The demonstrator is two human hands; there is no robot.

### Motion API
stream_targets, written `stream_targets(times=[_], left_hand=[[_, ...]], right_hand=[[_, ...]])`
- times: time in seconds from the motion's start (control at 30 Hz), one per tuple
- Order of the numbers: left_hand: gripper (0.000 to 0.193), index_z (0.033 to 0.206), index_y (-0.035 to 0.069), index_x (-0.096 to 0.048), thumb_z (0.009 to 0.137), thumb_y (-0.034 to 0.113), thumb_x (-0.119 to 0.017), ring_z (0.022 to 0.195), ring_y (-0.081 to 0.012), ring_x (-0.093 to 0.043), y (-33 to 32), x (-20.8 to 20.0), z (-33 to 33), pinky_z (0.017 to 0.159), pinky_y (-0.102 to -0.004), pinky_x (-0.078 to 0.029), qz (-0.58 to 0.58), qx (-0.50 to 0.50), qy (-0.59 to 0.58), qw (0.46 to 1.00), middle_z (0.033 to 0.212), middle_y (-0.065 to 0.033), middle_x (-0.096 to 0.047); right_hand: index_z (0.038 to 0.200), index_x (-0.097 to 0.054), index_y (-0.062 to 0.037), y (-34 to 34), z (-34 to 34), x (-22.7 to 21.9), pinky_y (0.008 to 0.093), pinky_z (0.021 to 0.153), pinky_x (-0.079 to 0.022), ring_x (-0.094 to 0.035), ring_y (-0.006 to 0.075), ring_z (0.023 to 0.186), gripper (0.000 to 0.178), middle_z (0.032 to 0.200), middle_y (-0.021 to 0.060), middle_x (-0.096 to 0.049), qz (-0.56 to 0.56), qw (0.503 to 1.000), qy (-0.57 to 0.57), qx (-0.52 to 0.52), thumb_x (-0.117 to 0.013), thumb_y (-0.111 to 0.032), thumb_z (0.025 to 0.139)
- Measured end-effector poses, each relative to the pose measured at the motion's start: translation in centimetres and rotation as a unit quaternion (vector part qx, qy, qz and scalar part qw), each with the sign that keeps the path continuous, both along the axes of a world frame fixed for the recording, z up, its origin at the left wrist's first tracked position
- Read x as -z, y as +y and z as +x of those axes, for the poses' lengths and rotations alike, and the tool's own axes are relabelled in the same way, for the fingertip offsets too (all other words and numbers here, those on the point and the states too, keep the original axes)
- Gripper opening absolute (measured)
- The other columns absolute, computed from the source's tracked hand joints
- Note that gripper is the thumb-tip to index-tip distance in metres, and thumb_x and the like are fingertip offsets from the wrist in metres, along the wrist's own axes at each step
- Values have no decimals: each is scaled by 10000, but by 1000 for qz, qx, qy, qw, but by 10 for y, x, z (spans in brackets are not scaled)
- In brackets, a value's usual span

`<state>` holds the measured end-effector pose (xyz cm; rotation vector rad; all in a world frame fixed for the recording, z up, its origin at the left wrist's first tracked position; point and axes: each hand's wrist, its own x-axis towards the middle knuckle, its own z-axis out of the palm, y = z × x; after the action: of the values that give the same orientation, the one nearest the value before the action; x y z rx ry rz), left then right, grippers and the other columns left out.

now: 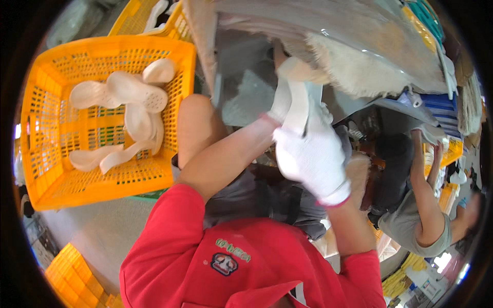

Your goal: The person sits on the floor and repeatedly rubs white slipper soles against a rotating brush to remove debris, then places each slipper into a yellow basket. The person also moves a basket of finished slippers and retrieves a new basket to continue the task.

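Head view: shows at the left an orange plastic crate (186, 66), slatted and open-topped, holding cream moulded footbeds (138, 95), one with a perforated heel. Stands just beside the bare left knee (197, 113), presumably for a short reach without much turning. Lie at mixed angles inside, some overlapping, so apparently put in loose rather than in rows.

Nearer the middle, rests the left hand (280, 100), in a white knit glove, against the left side of a white footbed (297, 110), perhaps to steady it. Cannot tell how far the left grip closes, with fingers hidden and blurred. Points the footbed away from the body, near a tan rounded form (308, 69); too blurred to tell touching from apart. Clenches the right grip, on the gloved right hand (310, 154), around the near end, likely for control of the angle.

Farther right, hangs off-white fleecy material (359, 66), possibly as padding. At far right, includes a co-worker (413, 220) in grey, arms raised, well apart.
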<state>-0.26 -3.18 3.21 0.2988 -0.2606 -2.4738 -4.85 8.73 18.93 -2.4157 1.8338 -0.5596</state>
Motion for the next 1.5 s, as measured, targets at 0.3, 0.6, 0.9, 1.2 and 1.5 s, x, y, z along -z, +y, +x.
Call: stream_targets(times=[0.3,0.6,0.9,1.2,1.5], left_hand=[[789,1370,55,-599,1069,758,-405,975,-417,-710,44,-6,7,856,-558,-597,41,30,70,996,1136,-224,-711],[409,1421,62,-575,1145,324,-425,974,-414,-738,-1,-1,-1,888,-574,-634,-149,-131,-99,975,1298,-205,-704],[436,1364,69,-612,1130,362,-389,1117,-335,-724,2,-23,24,997,-474,-605,-3,-56,-125,991,1264,-172,-721],[576,1376,5,-642,1155,508,-465,1050,-274,-758,36,-2,7,957,-355,-594,-150,-270,-233,922,1270,-127,-746],[579,1335,37,-624,1179,538,-378,997,-312,-742,42,-8,19,867,-415,-626,-202,-225,-175,937,1137,-148,-727]], right_hand=[[1394,-637,-18,66,32,-7,527,1081,-527,-629,529,1241,642,1391,310,-628,77,965,-74,239,-845,-247,832],[1239,-746,-208,-6,-7,20,435,689,-600,-743,356,834,329,966,110,-740,12,984,111,139,-758,-277,918],[1293,-737,-124,3,1,14,463,795,-613,-753,379,921,499,1057,143,-764,21,975,-64,212,-836,-344,856],[1038,-854,-220,-18,2,26,401,794,-611,-772,326,917,203,1034,94,-808,33,954,-185,236,-807,-362,901],[1420,-683,-22,4,-1,35,341,958,-590,-743,201,1076,648,1206,104,-775,56,917,-342,199,-902,-177,830]])
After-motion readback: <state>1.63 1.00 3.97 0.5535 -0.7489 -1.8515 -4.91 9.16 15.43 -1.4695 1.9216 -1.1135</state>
